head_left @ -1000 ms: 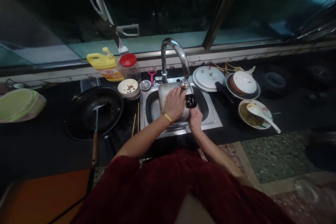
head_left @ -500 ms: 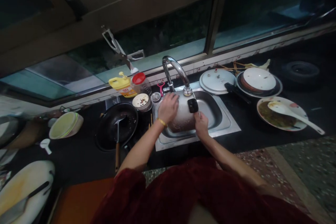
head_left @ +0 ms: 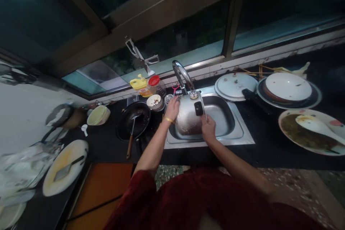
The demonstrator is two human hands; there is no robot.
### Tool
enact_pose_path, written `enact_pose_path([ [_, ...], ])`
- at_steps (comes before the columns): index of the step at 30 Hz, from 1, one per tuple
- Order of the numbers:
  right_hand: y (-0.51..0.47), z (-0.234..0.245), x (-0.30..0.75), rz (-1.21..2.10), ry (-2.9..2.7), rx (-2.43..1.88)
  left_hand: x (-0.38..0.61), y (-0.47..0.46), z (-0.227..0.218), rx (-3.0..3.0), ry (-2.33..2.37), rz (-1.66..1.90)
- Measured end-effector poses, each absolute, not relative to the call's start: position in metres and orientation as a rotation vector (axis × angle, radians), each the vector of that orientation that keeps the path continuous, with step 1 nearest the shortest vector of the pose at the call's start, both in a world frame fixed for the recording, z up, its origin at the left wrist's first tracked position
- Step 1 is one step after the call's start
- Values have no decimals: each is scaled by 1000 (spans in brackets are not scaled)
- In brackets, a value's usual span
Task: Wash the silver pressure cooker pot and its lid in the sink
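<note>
A steel pot (head_left: 188, 116) with a black handle knob (head_left: 198, 108) lies on its side in the steel sink (head_left: 234, 129) under the curved tap (head_left: 183, 77). My left hand (head_left: 172, 109) rests on the pot's upper left side, fingers curled over it, a gold bangle on the wrist. My right hand (head_left: 208, 128) grips the pot's lower right edge near the black handle. Whether water runs from the tap cannot be told.
A black wok with a spatula (head_left: 133, 120), a stack of small bowls (head_left: 155, 102), a yellow bottle (head_left: 140, 85) and a red-capped jar (head_left: 156, 83) stand left of the sink. Right: a pot lid (head_left: 234, 86), covered dish (head_left: 288, 88), dirty plate with ladle (head_left: 309, 131). Far left: plates (head_left: 64, 167).
The view has swung left and upward, bringing the left counter and plates into sight. My left hand slid toward the pot's left edge; my right hand keeps its hold.
</note>
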State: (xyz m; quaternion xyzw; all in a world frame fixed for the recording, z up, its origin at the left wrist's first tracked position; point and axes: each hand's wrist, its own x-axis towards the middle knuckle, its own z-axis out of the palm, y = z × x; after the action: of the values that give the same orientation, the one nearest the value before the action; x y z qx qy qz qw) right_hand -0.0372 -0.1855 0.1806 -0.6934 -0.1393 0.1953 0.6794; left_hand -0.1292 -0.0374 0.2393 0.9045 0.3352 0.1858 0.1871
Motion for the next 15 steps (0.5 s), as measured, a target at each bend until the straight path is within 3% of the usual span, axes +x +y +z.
enact_pose_path([
  [5,-195,177,-27,479,-353,-1525,-167,-113,221,2726,950,588],
  [11,-211,174,-14,506,-413,-1517,-111,-55,245,2588,994,415],
  [15,-216,176,-8,506,-428,-1510,-122,-91,241,2733,925,476],
])
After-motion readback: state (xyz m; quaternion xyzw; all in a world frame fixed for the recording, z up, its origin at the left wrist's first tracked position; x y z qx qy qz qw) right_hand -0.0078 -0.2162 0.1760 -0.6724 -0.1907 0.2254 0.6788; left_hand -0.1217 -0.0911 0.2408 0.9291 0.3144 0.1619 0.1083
